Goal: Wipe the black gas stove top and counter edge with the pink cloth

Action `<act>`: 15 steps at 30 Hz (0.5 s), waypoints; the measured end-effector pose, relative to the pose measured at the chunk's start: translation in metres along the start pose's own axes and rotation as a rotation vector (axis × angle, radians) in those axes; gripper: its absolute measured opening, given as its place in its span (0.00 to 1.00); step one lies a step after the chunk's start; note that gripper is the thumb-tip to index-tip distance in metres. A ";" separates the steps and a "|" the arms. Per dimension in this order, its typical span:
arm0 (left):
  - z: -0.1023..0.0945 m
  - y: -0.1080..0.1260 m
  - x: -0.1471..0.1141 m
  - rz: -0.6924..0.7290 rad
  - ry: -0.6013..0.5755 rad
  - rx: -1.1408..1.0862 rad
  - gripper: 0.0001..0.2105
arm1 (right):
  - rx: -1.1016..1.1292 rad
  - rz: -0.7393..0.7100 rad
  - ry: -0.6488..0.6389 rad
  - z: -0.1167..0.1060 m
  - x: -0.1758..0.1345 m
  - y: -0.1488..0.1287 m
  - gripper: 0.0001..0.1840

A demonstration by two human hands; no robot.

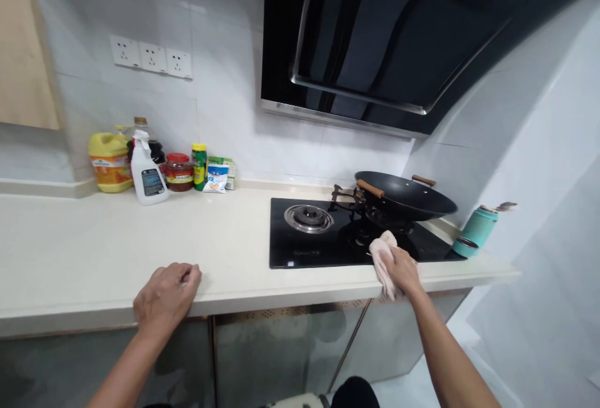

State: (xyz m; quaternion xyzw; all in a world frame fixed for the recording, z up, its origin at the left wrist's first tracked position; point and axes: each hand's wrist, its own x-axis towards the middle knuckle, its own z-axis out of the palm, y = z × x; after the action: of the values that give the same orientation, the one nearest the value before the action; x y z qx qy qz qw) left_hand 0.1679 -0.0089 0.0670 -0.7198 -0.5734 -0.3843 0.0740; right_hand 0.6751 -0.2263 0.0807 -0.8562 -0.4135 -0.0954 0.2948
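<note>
My right hand [403,268] grips a pale pink cloth [383,252] and presses it on the front edge of the black glass hob [290,248], just below the right burner. A black wok [407,197] with wooden handles sits on that right burner, above the cloth. The left burner [309,217] is bare. My left hand [166,295] rests with curled fingers on the front edge of the cream countertop [117,245], holding nothing.
Against the back wall stand a yellow jug [110,162], a white spray bottle [148,172], a red-lidded jar [179,172] and small packets [217,177]. A teal container [475,231] lies at the hob's right. A black extractor hood [389,39] hangs overhead.
</note>
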 end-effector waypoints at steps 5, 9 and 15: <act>-0.003 0.004 0.001 -0.015 -0.012 0.012 0.15 | -0.109 -0.146 -0.091 0.041 -0.025 -0.067 0.27; -0.001 0.002 -0.001 0.015 0.018 0.011 0.15 | 0.065 -0.446 -0.199 0.061 -0.059 -0.153 0.22; -0.002 0.000 -0.003 0.036 0.039 -0.005 0.15 | 0.326 -0.668 -0.287 0.090 -0.067 -0.237 0.14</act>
State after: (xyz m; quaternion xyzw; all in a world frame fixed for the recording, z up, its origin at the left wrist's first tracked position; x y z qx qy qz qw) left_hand 0.1670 -0.0123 0.0663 -0.7226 -0.5579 -0.3982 0.0902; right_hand 0.4443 -0.1024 0.0817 -0.6214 -0.7157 0.0012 0.3188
